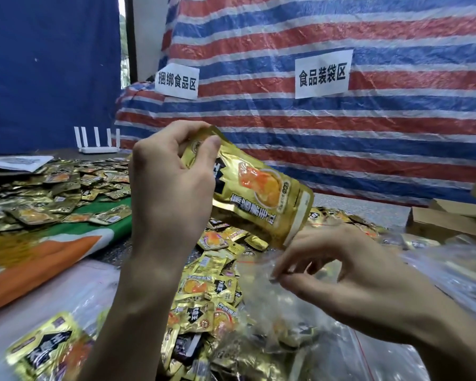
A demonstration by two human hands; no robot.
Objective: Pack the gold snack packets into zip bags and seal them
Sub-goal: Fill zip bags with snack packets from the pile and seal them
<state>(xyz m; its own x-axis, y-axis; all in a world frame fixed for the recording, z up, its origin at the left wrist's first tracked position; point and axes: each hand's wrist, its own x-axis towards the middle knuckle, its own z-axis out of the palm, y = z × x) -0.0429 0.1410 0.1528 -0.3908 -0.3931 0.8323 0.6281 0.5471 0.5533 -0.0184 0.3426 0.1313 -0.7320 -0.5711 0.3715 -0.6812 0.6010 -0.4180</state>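
A clear zip bag (338, 350) lay on the worktop (363, 207), with small gold packets (289, 335) showing through it. A loose heap (204, 287) of them lay beside it, before a striped tarp (313, 119). The left hand (171, 185) grasped a large gold pouch (259, 188) by its top, raised and tilted. The right hand (341, 270) pinched the zip bag's edge in its fingers (286, 280).

The left grip (173, 174) is raised, fingers curled and thumb pressing in; the right grip (341, 273) sits lower, thumb and forefinger pinched.
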